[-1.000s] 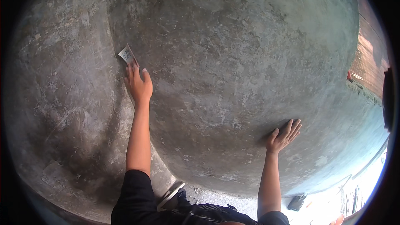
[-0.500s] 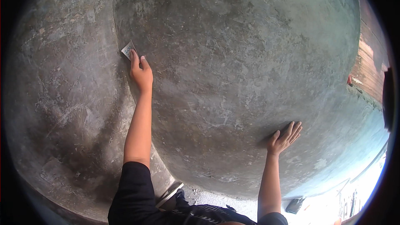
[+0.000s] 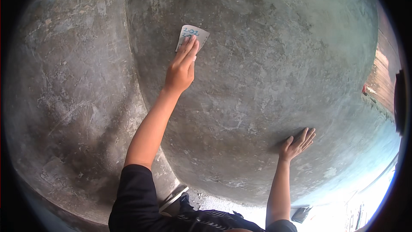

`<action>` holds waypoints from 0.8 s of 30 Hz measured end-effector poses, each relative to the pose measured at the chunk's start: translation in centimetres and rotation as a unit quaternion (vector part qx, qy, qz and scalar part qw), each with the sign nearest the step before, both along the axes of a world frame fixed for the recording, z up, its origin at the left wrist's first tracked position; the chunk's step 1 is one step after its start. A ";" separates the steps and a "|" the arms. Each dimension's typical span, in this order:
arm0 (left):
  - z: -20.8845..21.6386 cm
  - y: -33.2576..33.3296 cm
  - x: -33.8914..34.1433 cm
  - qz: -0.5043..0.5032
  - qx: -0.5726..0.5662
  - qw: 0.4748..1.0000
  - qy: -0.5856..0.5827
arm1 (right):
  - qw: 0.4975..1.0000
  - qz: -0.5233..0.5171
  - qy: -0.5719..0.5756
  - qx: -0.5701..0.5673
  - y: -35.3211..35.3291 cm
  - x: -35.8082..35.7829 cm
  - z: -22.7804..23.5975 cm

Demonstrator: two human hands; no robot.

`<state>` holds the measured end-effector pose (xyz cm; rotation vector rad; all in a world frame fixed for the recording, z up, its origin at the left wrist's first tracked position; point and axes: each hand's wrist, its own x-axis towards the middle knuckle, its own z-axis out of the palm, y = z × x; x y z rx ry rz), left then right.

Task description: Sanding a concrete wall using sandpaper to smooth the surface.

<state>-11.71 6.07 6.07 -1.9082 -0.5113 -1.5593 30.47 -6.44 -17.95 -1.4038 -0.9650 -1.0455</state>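
A broad, curving-looking wall of mottled grey plaster (image 3: 249,94) fills the middle and reaches out toward three o'clock, meeting a second scuffed, grey-brown plaster wall (image 3: 73,81) at nine o'clock along an uneven vertical seam; a pale, brightly lit floor (image 3: 251,214) shows at five o'clock, and a ribbed, reddish-brown panel (image 3: 384,75) stands between two and three; at seven o'clock a short black cloth sleeve (image 3: 135,193) covers the upper left arm; the left hand (image 3: 180,71) is near eleven o'clock, its straight fingers close together over a sheet, though I cannot tell whether the thumb pinches the edge; the right hand (image 3: 296,146) lies palm-down on the broad wall at four o'clock, its fingers slightly fanned and its thumb apart; that small, off-white, four-sided sheet with blue-green handwriting (image 3: 180,43) sits against the broad wall just short of twelve o'clock, partly under the left fingertips; smallest, a dark, blocky object (image 3: 301,213) rests on the floor between four and five, its kind too unclear to tell
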 end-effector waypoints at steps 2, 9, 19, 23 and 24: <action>0.5 0.2 -1.1 0.013 0.006 1.000 0.019 | 1.000 0.002 0.001 0.000 -0.1 0.1 -0.2; 2.9 4.3 -6.6 0.058 -0.026 0.973 -0.220 | 1.000 0.012 0.000 0.000 0.1 -0.2 -0.1; 1.8 0.2 0.6 0.004 -0.015 0.999 -0.033 | 1.000 0.008 0.001 0.003 -0.1 0.1 0.0; 2.2 -0.7 1.4 -0.005 0.013 0.993 0.115 | 1.000 0.013 -0.004 0.002 -0.2 0.1 -0.1; 2.6 -0.7 0.9 0.018 0.021 0.990 0.135 | 1.000 0.014 -0.002 -0.001 -0.3 0.2 -0.1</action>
